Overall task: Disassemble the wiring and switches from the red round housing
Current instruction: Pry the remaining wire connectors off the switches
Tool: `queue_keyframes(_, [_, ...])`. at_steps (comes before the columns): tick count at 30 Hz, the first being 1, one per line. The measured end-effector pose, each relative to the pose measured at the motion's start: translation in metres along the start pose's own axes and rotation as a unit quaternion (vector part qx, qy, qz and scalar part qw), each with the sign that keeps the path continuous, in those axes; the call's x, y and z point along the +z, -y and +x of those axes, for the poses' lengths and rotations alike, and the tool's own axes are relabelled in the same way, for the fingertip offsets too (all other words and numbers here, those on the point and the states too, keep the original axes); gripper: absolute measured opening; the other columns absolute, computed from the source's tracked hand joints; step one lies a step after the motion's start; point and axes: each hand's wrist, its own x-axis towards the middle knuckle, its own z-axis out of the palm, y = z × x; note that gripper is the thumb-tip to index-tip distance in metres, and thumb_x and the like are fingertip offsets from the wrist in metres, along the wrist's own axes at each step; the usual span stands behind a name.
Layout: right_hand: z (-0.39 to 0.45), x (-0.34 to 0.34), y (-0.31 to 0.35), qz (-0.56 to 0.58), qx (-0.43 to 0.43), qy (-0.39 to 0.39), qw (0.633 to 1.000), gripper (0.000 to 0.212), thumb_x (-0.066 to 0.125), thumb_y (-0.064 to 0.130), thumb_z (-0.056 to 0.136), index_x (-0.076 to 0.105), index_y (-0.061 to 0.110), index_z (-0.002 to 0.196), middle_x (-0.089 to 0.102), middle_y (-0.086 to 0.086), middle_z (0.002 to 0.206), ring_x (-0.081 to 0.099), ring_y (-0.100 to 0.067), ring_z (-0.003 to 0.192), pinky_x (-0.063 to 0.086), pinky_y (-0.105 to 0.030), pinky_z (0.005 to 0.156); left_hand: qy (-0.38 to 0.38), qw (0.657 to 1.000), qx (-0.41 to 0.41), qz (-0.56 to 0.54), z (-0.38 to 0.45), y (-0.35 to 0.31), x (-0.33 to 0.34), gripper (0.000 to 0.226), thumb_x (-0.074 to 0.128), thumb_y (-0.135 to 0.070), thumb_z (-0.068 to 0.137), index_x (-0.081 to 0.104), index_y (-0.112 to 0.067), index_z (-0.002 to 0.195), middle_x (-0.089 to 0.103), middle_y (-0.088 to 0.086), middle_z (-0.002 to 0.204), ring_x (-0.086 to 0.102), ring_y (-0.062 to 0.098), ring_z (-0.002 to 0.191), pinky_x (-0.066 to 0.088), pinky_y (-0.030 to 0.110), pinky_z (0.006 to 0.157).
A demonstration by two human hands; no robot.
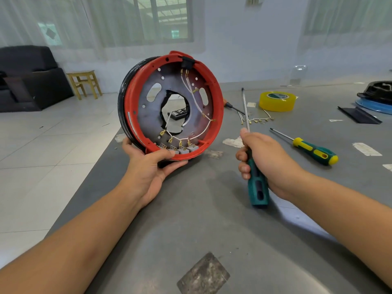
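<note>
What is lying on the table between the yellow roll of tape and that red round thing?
In the head view, between the tape roll and the red housing lie a small orange-handled tool and loose white wires; the held screwdriver's shaft crosses there too.

Nothing here can be read. The roll of yellow translucent tape [277,101] lying flat on the grey desk [212,209] carries a round green and white label on its core, but the print on it is too small and blurred to make out. A small black object [179,113], seen through the central hole of the red round plastic housing [174,107], shows rows of pale marks, also illegible.
</note>
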Motion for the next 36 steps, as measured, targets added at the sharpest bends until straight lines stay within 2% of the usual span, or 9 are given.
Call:
queue_keyframes(5, [0.013, 0.012, -0.015, 0.07, 0.038, -0.015, 0.997, 0.024, 0.07, 0.034, 0.096, 0.054, 0.017, 0.101, 0.05, -0.007, 0.095, 0.06, -0.015, 0.049, 0.053, -0.027, 0.049, 0.019, 0.999, -0.034, -0.011, 0.002, 0.0, -0.001, 0.089, 0.07, 0.017, 0.067, 0.043, -0.043, 0.127, 0.059, 0.016, 0.136, 0.076, 0.042, 0.103, 0.062, 0.064, 0.08])
queue_keyframes(9, [0.023, 0.02, -0.016, 0.094, 0.037, 0.016, 0.995, 0.031, 0.078, 0.03, 0.089, 0.068, 0.01, 0.11, 0.07, -0.01, 0.111, 0.076, -0.029, 0.073, 0.064, -0.033, 0.062, 0.041, 0.996, -0.075, -0.013, 0.002, -0.001, -0.003, 0.093, 0.068, 0.016, 0.067, 0.044, -0.041, 0.136, 0.071, 0.015, 0.11, 0.07, 0.051, 0.11, 0.061, 0.066, 0.08])
queue_keyframes(11, [0.025, 0.023, -0.017, 0.098, 0.018, 0.04, 0.994, 0.028, 0.076, 0.023, 0.092, 0.069, 0.004, 0.11, 0.076, -0.016, 0.106, 0.077, -0.032, 0.081, 0.062, -0.029, 0.059, 0.062, 0.994, -0.094, -0.007, 0.001, -0.002, -0.001, 0.092, 0.068, 0.015, 0.068, 0.046, -0.039, 0.138, 0.07, 0.018, 0.119, 0.068, 0.053, 0.116, 0.06, 0.067, 0.08])
queue_keyframes(13, [0.025, 0.022, -0.018, 0.113, 0.01, 0.044, 0.993, 0.014, 0.073, 0.014, 0.093, 0.067, 0.006, 0.103, 0.078, -0.016, 0.101, 0.077, -0.028, 0.085, 0.06, -0.028, 0.061, 0.074, 0.992, -0.102, -0.001, 0.001, -0.003, 0.0, 0.093, 0.068, 0.013, 0.069, 0.047, -0.041, 0.141, 0.069, 0.019, 0.123, 0.069, 0.051, 0.115, 0.06, 0.067, 0.081])
queue_keyframes(18, [0.026, 0.018, -0.019, 0.149, 0.003, 0.031, 0.988, 0.005, 0.068, 0.005, 0.095, 0.066, 0.009, 0.098, 0.077, -0.019, 0.102, 0.076, -0.028, 0.09, 0.062, -0.032, 0.065, 0.08, 0.991, -0.104, -0.019, -0.003, 0.0, 0.009, 0.074, 0.071, 0.005, 0.076, 0.044, -0.031, 0.135, 0.075, 0.008, 0.1, 0.077, 0.032, 0.097, 0.061, 0.062, 0.082])
queue_keyframes(21, [0.027, 0.017, -0.019, 0.169, -0.003, 0.02, 0.985, 0.008, 0.066, 0.008, 0.096, 0.064, 0.009, 0.103, 0.078, -0.014, 0.099, 0.076, -0.022, 0.086, 0.06, -0.03, 0.064, 0.072, 0.988, -0.138, -0.016, -0.007, 0.001, 0.018, 0.063, 0.08, -0.006, 0.078, 0.051, -0.027, 0.13, 0.078, 0.008, 0.111, 0.076, 0.038, 0.106, 0.064, 0.054, 0.083])
queue_keyframes(25, [0.028, 0.017, -0.022, 0.167, -0.018, 0.017, 0.986, 0.006, 0.065, 0.01, 0.097, 0.065, 0.01, 0.103, 0.078, -0.015, 0.103, 0.076, -0.023, 0.091, 0.061, -0.03, 0.066, 0.068, 0.979, -0.188, 0.033, -0.013, -0.001, 0.027, 0.065, 0.087, -0.017, 0.079, 0.051, -0.027, 0.133, 0.075, 0.016, 0.125, 0.075, 0.047, 0.106, 0.065, 0.047, 0.08])
queue_keyframes(32, [0.029, 0.017, -0.024, 0.15, -0.03, 0.021, 0.988, 0.002, 0.067, 0.012, 0.096, 0.067, 0.014, 0.095, 0.079, -0.011, 0.098, 0.077, -0.022, 0.091, 0.061, -0.03, 0.068, 0.076, 0.964, -0.248, 0.062, -0.018, -0.006, 0.032, 0.079, 0.086, -0.018, 0.077, 0.046, -0.024, 0.144, 0.073, 0.033, 0.114, 0.075, 0.047, 0.103, 0.066, 0.041, 0.075])
queue_keyframes(36, [0.03, 0.019, -0.023, 0.14, -0.036, 0.029, 0.989, 0.007, 0.066, 0.01, 0.096, 0.068, 0.013, 0.091, 0.079, -0.009, 0.093, 0.077, -0.018, 0.083, 0.06, -0.026, 0.064, 0.091, 0.959, -0.265, 0.04, -0.018, -0.006, 0.033, 0.075, 0.081, -0.014, 0.079, 0.05, -0.001, 0.146, 0.071, 0.037, 0.118, 0.075, 0.045, 0.108, 0.066, 0.038, 0.075])
